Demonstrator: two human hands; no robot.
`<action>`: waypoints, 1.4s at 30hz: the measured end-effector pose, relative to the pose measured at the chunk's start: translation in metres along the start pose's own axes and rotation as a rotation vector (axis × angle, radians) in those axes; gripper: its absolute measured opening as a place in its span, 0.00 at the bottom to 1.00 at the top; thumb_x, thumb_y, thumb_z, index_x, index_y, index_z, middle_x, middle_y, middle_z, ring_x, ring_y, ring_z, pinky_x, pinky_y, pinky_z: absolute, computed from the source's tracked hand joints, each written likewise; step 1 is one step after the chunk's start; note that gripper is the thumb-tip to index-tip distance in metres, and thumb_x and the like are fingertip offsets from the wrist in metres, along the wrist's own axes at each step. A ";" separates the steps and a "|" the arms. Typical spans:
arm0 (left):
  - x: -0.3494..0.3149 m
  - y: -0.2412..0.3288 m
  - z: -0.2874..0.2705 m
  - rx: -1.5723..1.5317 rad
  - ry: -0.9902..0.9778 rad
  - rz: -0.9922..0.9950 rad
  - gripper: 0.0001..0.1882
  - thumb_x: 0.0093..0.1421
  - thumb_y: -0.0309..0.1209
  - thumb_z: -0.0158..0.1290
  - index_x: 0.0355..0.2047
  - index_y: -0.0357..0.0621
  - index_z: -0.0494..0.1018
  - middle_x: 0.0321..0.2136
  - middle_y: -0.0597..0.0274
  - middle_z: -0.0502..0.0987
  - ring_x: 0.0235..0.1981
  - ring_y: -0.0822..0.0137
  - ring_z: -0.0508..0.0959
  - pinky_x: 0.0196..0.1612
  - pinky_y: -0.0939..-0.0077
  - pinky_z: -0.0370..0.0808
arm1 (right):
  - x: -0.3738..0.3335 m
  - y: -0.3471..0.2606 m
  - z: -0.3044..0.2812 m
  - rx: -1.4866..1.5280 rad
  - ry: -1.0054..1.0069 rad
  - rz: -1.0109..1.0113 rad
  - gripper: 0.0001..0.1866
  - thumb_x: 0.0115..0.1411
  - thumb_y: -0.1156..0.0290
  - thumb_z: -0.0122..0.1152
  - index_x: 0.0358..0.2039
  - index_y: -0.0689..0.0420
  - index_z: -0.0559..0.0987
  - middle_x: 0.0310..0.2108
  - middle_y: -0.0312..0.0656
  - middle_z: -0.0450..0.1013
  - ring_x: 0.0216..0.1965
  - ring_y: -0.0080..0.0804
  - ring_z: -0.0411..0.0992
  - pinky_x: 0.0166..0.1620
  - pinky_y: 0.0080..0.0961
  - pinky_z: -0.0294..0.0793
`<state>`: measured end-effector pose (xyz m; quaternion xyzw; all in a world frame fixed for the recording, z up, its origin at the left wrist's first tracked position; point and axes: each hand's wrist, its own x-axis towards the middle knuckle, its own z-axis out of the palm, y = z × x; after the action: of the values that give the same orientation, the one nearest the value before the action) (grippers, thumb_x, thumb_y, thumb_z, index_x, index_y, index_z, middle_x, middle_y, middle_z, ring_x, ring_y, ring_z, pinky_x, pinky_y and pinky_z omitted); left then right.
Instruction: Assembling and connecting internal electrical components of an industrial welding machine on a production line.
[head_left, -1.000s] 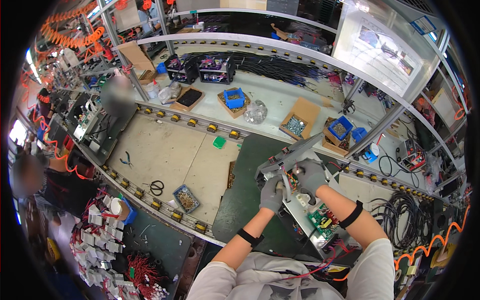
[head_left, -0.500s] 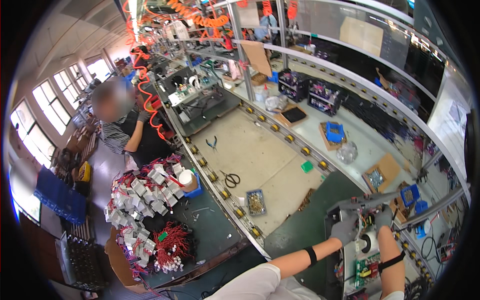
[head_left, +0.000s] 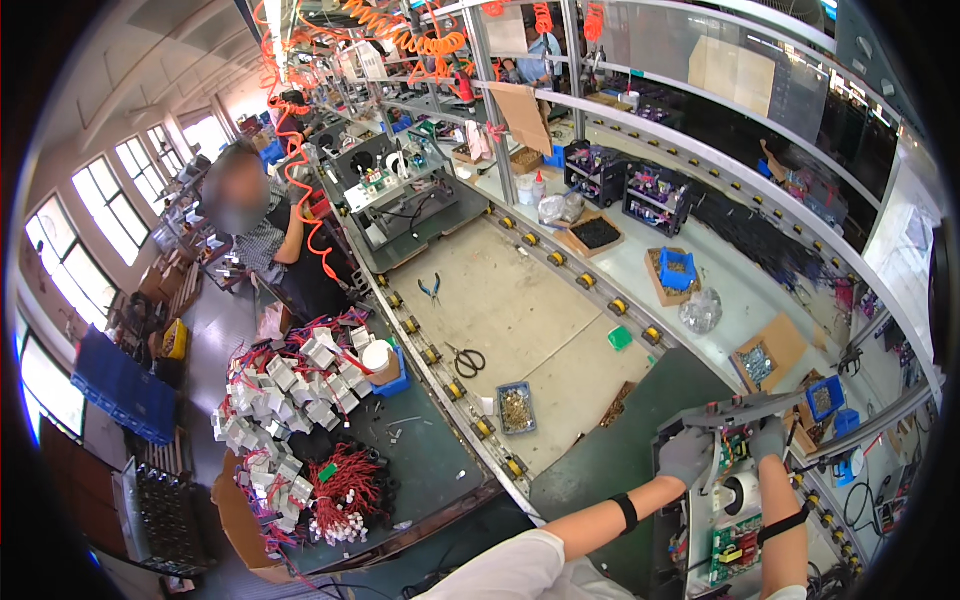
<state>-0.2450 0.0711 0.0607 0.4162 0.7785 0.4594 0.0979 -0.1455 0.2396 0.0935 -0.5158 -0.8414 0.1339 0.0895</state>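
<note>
An open metal housing [head_left: 695, 550] with electronics in it lies in front of me at the lower right. Inside sit a green circuit board [head_left: 735, 545] with yellow parts and a white round part with a dark centre [head_left: 742, 492]. My left hand [head_left: 687, 455], in a grey glove, is curled at the far end of the housing, beside another small board [head_left: 737, 447]. On that board's other side is my right hand [head_left: 768, 440], also gloved, its fingers pointing down and mostly hidden. What either hand touches in there is too small to make out.
Roller rails flank the workbench [head_left: 520, 310], which carries pliers [head_left: 430, 288], scissors [head_left: 466, 362] and a tray of screws [head_left: 516, 408]. White connectors and wires [head_left: 290, 400] are heaped at left. A co-worker [head_left: 265, 235] stands beyond. Small-part boxes [head_left: 765, 352] line the right shelf.
The view has shifted slightly, so the bench appears a little lower and further right. Both hands stay at the far end of the housing. The co-worker's arm and body have moved a little.
</note>
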 end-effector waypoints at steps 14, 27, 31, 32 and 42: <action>-0.002 -0.001 0.005 0.102 0.021 0.177 0.06 0.51 0.32 0.53 0.30 0.48 0.75 0.33 0.58 0.71 0.37 0.54 0.72 0.36 0.62 0.72 | 0.010 -0.003 -0.006 0.168 -0.147 0.085 0.15 0.52 0.71 0.60 0.40 0.64 0.76 0.43 0.53 0.72 0.47 0.48 0.69 0.49 0.33 0.67; -0.002 0.019 -0.013 0.098 -0.109 0.040 0.10 0.50 0.32 0.53 0.34 0.48 0.75 0.35 0.56 0.72 0.40 0.52 0.71 0.39 0.61 0.72 | 0.017 -0.006 -0.008 0.100 -0.209 0.065 0.20 0.50 0.75 0.61 0.45 0.58 0.74 0.46 0.45 0.72 0.48 0.40 0.70 0.49 0.29 0.69; -0.009 0.040 -0.045 0.056 0.102 0.151 0.12 0.46 0.30 0.55 0.33 0.45 0.74 0.32 0.55 0.73 0.35 0.52 0.73 0.38 0.62 0.71 | 0.020 0.006 0.011 0.058 -0.159 0.070 0.24 0.51 0.67 0.62 0.49 0.54 0.72 0.48 0.44 0.71 0.51 0.39 0.67 0.54 0.29 0.65; -0.009 0.046 -0.049 0.002 0.251 0.171 0.11 0.46 0.28 0.54 0.32 0.41 0.72 0.29 0.53 0.72 0.32 0.51 0.72 0.37 0.62 0.70 | 0.022 0.007 0.015 0.065 -0.248 0.125 0.28 0.52 0.64 0.61 0.54 0.55 0.68 0.52 0.44 0.67 0.53 0.40 0.65 0.56 0.29 0.63; 0.030 0.063 -0.053 0.005 0.109 0.379 0.19 0.61 0.42 0.46 0.43 0.41 0.74 0.33 0.50 0.72 0.34 0.53 0.73 0.37 0.66 0.71 | 0.005 -0.011 -0.020 -0.029 -0.068 0.159 0.24 0.49 0.48 0.59 0.40 0.52 0.78 0.39 0.43 0.75 0.44 0.39 0.71 0.47 0.44 0.65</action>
<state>-0.2573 0.0741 0.1471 0.5301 0.6916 0.4895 -0.0338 -0.1512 0.2415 0.1156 -0.5773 -0.8023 0.1458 0.0422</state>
